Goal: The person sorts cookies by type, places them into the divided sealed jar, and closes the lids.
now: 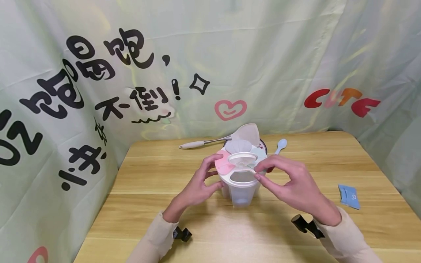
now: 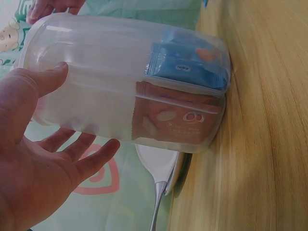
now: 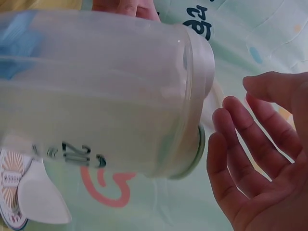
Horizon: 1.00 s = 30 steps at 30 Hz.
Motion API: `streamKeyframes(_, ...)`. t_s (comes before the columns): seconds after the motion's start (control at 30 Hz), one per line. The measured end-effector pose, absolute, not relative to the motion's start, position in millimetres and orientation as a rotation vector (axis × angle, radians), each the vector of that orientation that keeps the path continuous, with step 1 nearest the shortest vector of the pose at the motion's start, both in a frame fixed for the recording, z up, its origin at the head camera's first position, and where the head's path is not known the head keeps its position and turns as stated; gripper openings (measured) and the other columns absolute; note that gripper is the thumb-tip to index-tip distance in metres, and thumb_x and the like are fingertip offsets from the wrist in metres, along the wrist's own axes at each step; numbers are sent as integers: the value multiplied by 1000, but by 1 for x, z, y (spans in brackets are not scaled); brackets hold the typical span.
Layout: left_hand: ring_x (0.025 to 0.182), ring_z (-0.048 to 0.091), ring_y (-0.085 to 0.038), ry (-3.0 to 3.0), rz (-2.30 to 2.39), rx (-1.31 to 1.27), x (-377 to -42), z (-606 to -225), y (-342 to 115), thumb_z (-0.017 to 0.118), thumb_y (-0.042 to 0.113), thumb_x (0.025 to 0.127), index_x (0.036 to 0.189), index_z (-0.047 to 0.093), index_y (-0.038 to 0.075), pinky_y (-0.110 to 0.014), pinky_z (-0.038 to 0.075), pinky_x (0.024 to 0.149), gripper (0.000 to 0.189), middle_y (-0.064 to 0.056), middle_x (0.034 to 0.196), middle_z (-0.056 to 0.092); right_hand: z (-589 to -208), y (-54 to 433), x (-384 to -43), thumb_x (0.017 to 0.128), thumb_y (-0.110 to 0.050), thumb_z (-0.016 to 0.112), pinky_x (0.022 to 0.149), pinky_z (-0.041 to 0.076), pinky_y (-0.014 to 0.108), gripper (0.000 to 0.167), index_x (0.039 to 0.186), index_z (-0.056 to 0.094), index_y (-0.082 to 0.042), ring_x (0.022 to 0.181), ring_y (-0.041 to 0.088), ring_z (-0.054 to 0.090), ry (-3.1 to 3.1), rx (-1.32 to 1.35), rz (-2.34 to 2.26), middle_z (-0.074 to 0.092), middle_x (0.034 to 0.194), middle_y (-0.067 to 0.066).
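Note:
A clear storage container [image 1: 241, 195] with several compartments stands upright on the table. Its lid has pink, grey and green segments, and the front white flap [image 1: 242, 159] is raised over an opening. Inside lie blue packets [image 2: 185, 65] and a brown packet [image 2: 175, 118]. With thumb and fingers spread around its left side, my left hand [image 1: 197, 184] holds the container. My right hand [image 1: 292, 182] is beside the opening, thumb and forefinger a little apart; the right wrist view shows nothing between them.
Behind the container a spatula [image 1: 246, 132] leans across a round plate [image 1: 262, 146] with a patterned rim. A pale blue spoon [image 1: 281, 145] lies to its right. A small blue packet [image 1: 349, 196] is on the right of the wooden table [image 1: 158, 182]. Printed cloth hangs behind.

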<state>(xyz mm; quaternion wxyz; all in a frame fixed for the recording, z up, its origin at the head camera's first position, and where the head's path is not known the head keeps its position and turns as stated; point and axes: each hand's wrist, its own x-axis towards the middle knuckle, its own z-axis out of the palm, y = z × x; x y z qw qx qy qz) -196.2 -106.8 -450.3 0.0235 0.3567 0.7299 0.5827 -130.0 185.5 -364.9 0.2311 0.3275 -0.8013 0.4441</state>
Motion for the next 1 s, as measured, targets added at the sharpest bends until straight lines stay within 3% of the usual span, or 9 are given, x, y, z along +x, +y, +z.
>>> streamKeyframes(0.13, 146, 56, -38, 2266, 1801, 1104, -197, -451, -107, 79, -8, 93, 160, 38, 12, -50, 59, 116, 81, -12, 169, 44, -365, 195, -130, 76, 13, 89, 87, 58, 12, 38, 103, 80, -12, 92, 2, 70, -2216, 852, 1178, 79, 97, -4)
streamKeyframes(0.27, 145, 57, -41, 2272, 1804, 1121, -197, -451, -107, 79, -8, 93, 160, 38, 11, -51, 59, 115, 80, -16, 169, 44, -368, 209, -132, 73, 17, 88, 86, 57, 12, 43, 103, 80, -12, 91, 0, 69, -2207, 812, 1138, 79, 96, -3)
streamKeyframes(0.53, 146, 57, -39, 2258, 1809, 1116, -197, -452, -107, 79, -8, 94, 160, 38, 11, -48, 59, 115, 81, -13, 170, 43, -380, 239, -137, 85, 5, 88, 86, 55, 9, 26, 101, 80, -14, 88, -6, 68, -2234, 661, 1105, 79, 94, 1)
streamKeyframes(0.8, 147, 56, -37, 2259, 1808, 1107, -196, -452, -107, 79, -7, 94, 160, 38, 12, -50, 59, 116, 80, -11, 170, 43, -392, 267, -139, 76, 14, 90, 84, 52, 2, 41, 106, 80, -12, 91, -15, 66, -2314, 441, 1023, 79, 97, -2)
streamKeyframes(0.93, 148, 56, -37, 2260, 1804, 1101, -196, -452, -107, 79, -7, 94, 160, 38, 12, -51, 58, 116, 80, -11, 171, 42, -398, 282, -140, 80, 9, 90, 83, 52, 0, 37, 110, 79, -10, 90, -17, 63, -2372, 382, 986, 79, 97, 4)
streamKeyframes(1.0, 148, 56, -38, 2262, 1804, 1097, -196, -452, -107, 79, -8, 94, 160, 38, 12, -52, 58, 116, 80, -11, 171, 42, -401, 289, -140, 83, 6, 89, 82, 51, -1, 33, 110, 79, -9, 90, -18, 63, -2405, 347, 986, 79, 98, -1)
